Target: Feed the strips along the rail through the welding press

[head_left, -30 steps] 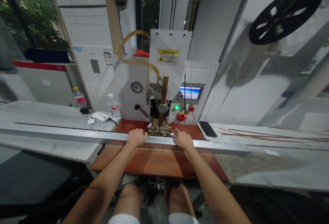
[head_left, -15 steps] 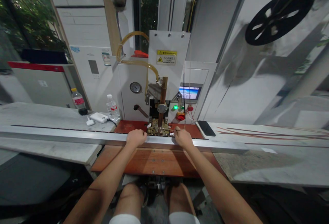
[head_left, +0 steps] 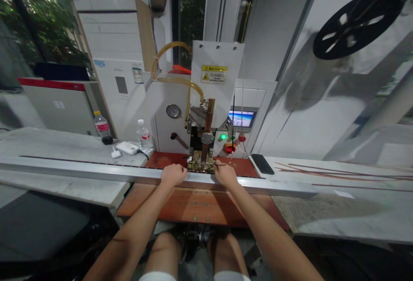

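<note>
My left hand [head_left: 173, 174] is closed on the silver metal rail [head_left: 106, 171], left of the brass-coloured fixture [head_left: 201, 160] under the machine's head. Whatever its fingers hold, if anything, is hidden. On the fixture's right side, my right hand [head_left: 226, 175] pinches a thin dark wire-like piece [head_left: 220, 164] close to the fixture. A thin dark strip [head_left: 64, 159] runs along the back of the rail towards the fixture. Above stands a copper-coloured bar [head_left: 208, 117], pointing down at the fixture between my hands.
The white machine [head_left: 216, 53] has a pressure gauge [head_left: 173, 111], a lit screen [head_left: 241, 118] and a red knob [head_left: 229, 148]. Bottles, including a clear one [head_left: 145, 137], and a white power bank [head_left: 127, 147] stand left. A phone [head_left: 262, 164] and several copper-coloured rods [head_left: 309, 170] lie right.
My right hand has shifted slightly left, nearer to the fixture. My left hand keeps its place on the rail. The whole view has moved a little.
</note>
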`<state>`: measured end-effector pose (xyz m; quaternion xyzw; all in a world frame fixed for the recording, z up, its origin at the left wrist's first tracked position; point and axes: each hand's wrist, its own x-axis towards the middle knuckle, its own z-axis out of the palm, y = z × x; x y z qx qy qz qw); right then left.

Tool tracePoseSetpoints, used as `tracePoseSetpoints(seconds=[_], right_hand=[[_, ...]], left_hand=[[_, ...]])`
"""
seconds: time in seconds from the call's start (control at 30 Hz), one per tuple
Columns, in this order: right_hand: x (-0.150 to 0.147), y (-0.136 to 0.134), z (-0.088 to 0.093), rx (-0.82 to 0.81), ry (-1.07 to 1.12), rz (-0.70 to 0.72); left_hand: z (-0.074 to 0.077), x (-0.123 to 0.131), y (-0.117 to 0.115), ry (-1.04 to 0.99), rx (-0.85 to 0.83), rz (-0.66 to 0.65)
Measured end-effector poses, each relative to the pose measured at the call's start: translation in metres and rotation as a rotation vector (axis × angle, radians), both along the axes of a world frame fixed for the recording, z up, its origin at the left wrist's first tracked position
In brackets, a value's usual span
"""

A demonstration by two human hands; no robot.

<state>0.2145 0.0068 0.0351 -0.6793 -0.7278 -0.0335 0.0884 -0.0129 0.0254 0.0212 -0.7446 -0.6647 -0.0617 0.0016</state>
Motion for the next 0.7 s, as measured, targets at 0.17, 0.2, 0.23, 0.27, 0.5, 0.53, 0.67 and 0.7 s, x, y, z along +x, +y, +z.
tracePoseSetpoints(seconds=[0.17, 0.2, 0.23, 0.27, 0.5, 0.53, 0.67, 0.7], right_hand=[[-0.003, 0.000, -0.005, -0.020, 0.005, 0.036], [-0.003, 0.000, -0.006, -0.025, 0.004, 0.041], [-0.003, 0.000, -0.007, -0.027, 0.004, 0.044], [-0.003, 0.000, -0.007, -0.027, 0.002, 0.043], [0.001, 0.003, -0.011, -0.002, 0.036, 0.050], [0.001, 0.004, -0.011, 0.005, 0.047, 0.061], [0.003, 0.005, -0.013, 0.009, 0.086, 0.076], [0.003, 0.006, -0.013, 0.011, 0.096, 0.076]], left_hand=[[-0.004, -0.001, 0.002, -0.015, 0.008, -0.004], [-0.004, -0.002, 0.002, -0.014, 0.008, -0.006], [-0.004, -0.002, 0.002, -0.011, 0.007, -0.009], [-0.004, -0.002, 0.002, -0.008, 0.003, -0.014], [-0.003, -0.004, 0.003, 0.006, 0.001, -0.052], [-0.004, -0.004, 0.003, 0.008, 0.003, -0.054], [-0.005, -0.005, 0.004, 0.016, -0.006, -0.048], [-0.005, -0.005, 0.004, 0.017, -0.013, -0.049]])
